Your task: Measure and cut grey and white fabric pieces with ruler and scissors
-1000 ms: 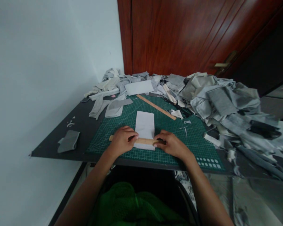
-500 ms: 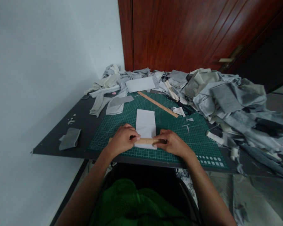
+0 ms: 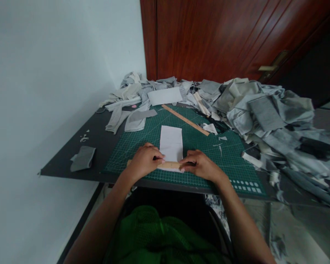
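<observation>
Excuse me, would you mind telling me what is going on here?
A person's left hand and right hand are both on a ruler laid across the near end of a white piece on a green mat. A second ruler lies farther back, and a cloth heap sits to the right.

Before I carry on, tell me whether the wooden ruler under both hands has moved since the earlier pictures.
Yes, slightly: against the green cutting mat, the wooden ruler has shifted closer to the mat's near edge.
</observation>
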